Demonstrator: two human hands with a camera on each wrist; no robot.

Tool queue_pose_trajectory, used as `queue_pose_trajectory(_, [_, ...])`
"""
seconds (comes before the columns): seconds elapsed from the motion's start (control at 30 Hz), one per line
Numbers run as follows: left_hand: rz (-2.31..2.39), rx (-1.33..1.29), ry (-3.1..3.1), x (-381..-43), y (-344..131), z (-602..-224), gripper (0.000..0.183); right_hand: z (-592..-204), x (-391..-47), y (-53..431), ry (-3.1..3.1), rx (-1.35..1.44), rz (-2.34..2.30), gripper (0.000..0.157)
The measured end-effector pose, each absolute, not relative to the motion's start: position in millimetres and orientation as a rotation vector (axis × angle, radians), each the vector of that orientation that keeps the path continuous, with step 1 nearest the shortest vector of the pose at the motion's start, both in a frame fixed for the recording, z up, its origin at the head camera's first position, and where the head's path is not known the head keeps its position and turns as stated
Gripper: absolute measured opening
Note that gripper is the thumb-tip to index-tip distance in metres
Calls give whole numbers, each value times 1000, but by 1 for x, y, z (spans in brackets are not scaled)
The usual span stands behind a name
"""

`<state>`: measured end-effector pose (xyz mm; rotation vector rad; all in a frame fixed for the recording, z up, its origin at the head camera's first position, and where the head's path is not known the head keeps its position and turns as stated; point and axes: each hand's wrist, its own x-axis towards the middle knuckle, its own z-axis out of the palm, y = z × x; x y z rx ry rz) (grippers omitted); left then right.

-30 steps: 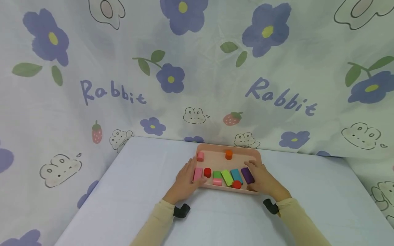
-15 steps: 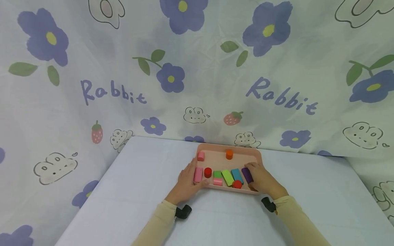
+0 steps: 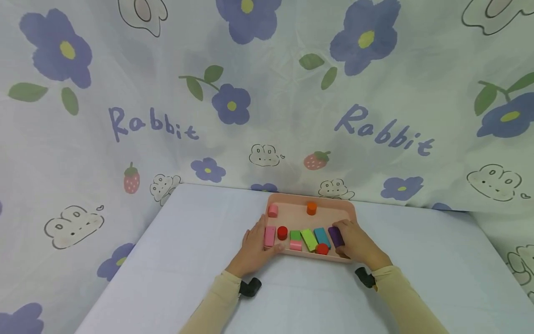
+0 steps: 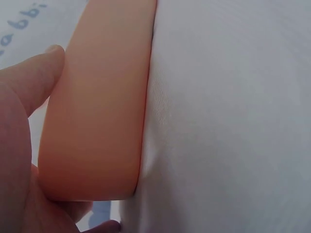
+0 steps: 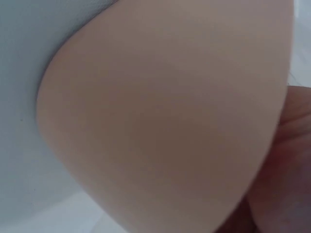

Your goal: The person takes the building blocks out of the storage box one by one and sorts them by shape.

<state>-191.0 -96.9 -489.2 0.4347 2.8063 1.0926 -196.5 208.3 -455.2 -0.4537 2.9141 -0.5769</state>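
A shallow pink tray (image 3: 292, 212) lies on the table with coloured blocks in it. My left hand (image 3: 251, 246) grips its front left corner, thumb at the front wall and fingers along the left side. In the left wrist view the thumb (image 4: 51, 60) touches the tray wall (image 4: 97, 107). At the tray's right end my right hand (image 3: 358, 245) pinches a purple block (image 3: 335, 237), fingers at its far end and thumb at its near end. Left of it lie a blue block (image 3: 322, 237) and a lime block (image 3: 309, 240). The right wrist view shows mostly tray wall (image 5: 160, 111).
Also in the tray are a pink block (image 3: 270, 236), a green block (image 3: 295, 235), a pink rounded block (image 3: 295, 245), red cylinders (image 3: 282, 233) and an orange cylinder (image 3: 311, 208). Another pink piece (image 3: 273, 210) sits at the far left corner. A patterned curtain (image 3: 267, 130) hangs behind the table.
My right hand has shifted slightly left, its fingers and thumb drawing in on the purple block. The left hand stays at the tray corner. The other blocks keep their places.
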Motion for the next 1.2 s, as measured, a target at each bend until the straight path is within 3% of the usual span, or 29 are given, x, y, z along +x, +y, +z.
queue_pose_trajectory(1.2, [1107,408,2803,-189,-96,-490,106,-454,-194,215,2978,-274,-821,71])
